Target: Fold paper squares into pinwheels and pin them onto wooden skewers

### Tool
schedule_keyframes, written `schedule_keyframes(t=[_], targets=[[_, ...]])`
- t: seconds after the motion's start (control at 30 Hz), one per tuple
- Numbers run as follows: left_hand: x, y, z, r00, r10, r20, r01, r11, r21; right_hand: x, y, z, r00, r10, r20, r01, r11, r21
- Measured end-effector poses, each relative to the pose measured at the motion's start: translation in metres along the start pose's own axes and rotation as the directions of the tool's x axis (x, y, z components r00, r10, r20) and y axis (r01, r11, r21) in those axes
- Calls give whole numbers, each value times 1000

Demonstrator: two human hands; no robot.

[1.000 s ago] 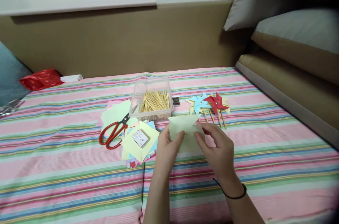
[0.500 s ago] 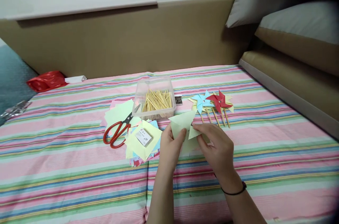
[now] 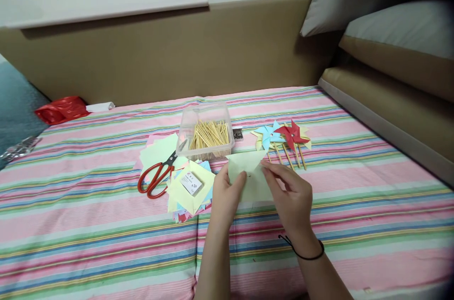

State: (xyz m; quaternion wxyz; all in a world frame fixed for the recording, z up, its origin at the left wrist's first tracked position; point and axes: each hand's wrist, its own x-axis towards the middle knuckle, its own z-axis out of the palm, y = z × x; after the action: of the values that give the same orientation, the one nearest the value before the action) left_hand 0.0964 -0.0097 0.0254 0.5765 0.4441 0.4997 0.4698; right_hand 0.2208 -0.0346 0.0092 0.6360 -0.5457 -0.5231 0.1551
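Note:
A pale green sheet of paper [image 3: 256, 189] is held up between my two hands, with a small mark or hole near its middle. My left hand [image 3: 227, 191] grips its left side, the thumb lying on the front near that mark. At the upper right edge, the fingertips of my right hand [image 3: 289, 191] pinch the paper. Whether anything small is also between those fingertips, I cannot tell. Just beyond lie several finished pinwheels on sticks, a blue pinwheel [image 3: 271, 134] and a red pinwheel [image 3: 292, 134] on top.
A clear plastic box [image 3: 180, 148] of wooden sticks [image 3: 210, 134] stands behind my hands, beside a small pack of dark bits [image 3: 237, 134]. Red-handled scissors [image 3: 156, 179] and stacked coloured paper [image 3: 180, 200] with a small white box [image 3: 191, 182] lie left. A red bag [image 3: 63, 110] sits far left.
My right hand has brought the folded-over corner away from the paper's middle to its upper right, so the sheet now lies flatter. My left hand keeps its grip.

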Motion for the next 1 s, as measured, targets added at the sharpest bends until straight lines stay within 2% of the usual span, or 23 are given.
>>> schedule_keyframes(t=[0.07, 0.13, 0.2, 0.23, 0.4, 0.5, 0.7, 1.0], targets=[[0, -1, -1, 1000, 4, 31, -6, 998, 55, 0, 4, 0, 980, 191, -63, -186, 980, 69], [-1, -1, -1, 998, -7, 60, 3, 998, 60, 1, 8, -1, 935, 347, -77, -332, 930, 158], [-1, -1, -1, 996, -20, 83, 18, 999, 27, 2, 10, -3, 905, 421, -60, -397, 888, 229], [-1, -1, -1, 996, -25, 88, 25, 1000, 9, 3, 10, -4, 905, 423, -45, -400, 882, 248], [0, 2, -2, 998, -48, 29, 50, 998, -42, 6, 4, -7, 974, 225, 41, -228, 947, 228], [0, 2, -2, 999, -49, -6, 48, 996, -75, 6, 2, -7, 990, 103, 99, -115, 984, 135], [0, 0, 0, 996, -68, 53, 74, 991, -111, 4, 2, -3, 984, -116, 132, 129, 987, -96], [-2, 1, 3, 994, -78, 81, 88, 989, -121, 2, 6, -2, 960, -226, 167, 256, 950, -182]])
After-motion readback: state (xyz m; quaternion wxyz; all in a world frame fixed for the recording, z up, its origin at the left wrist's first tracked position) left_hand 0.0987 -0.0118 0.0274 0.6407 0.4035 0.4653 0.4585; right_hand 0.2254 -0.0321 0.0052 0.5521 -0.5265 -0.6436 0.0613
